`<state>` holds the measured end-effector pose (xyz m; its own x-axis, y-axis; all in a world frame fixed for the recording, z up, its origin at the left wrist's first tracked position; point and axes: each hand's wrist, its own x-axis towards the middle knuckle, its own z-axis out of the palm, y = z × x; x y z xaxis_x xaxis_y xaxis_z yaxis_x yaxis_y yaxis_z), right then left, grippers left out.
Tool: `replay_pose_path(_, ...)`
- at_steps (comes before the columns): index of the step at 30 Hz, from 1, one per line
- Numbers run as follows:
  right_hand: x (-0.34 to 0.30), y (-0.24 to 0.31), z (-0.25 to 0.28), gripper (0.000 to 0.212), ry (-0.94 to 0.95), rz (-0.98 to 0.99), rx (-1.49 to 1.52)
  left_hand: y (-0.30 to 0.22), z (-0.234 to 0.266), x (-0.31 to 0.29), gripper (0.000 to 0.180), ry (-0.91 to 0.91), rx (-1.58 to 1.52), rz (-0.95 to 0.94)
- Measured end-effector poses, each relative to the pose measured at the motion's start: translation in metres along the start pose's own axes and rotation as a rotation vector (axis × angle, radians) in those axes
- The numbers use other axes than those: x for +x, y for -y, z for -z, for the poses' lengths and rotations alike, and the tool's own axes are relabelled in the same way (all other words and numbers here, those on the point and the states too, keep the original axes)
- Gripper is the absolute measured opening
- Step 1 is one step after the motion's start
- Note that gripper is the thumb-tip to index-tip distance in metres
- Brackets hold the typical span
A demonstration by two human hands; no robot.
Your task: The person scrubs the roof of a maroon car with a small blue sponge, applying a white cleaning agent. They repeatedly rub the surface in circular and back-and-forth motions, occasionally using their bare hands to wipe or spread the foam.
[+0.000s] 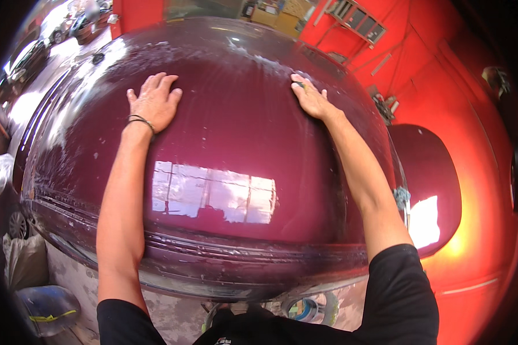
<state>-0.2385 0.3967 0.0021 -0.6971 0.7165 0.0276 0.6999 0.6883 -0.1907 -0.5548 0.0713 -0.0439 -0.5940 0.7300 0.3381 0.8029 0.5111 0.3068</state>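
On my feed, the glossy maroon car roof (242, 126) filled the middle of the view, below both arms, wet-looking streaks along its far edge and a bright window reflection in its near half. I saw the left hand (155, 106) palm down on the left part of it, fingers loosely spread and holding nothing I could see, a dark bracelet (142, 121) at the wrist. The right hand (312, 100) lay farther right, fingers pointing up and left; something small and dark showed by its fingertips, and I couldn't tell whether they pinched it. Near the roof's right edge I noted a bunched blue-grey rag (402, 197), and beyond it a rounded maroon panel (429, 149) in front of the red wall (472, 129)
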Motion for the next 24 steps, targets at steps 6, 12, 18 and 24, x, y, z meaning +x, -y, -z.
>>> replay_pose_path(6,-0.245,0.061,-0.013,0.063,0.097,0.413,0.001,0.046,0.024,-0.010,0.063,-0.010,0.106,0.112)
replay_pose_path(12,-0.146,-0.021,0.009,0.063,0.040,0.301,0.020,0.019,0.018,-0.009,0.066,-0.037,0.069,0.093)
replay_pose_path(18,-0.073,-0.040,-0.003,0.066,-0.055,0.132,0.057,-0.025,0.029,-0.022,0.051,-0.028,0.238,0.006)
replay_pose_path(24,-0.305,-0.024,0.005,0.062,0.060,0.435,-0.053,-0.089,0.008,-0.084,0.089,0.039,0.164,0.190)
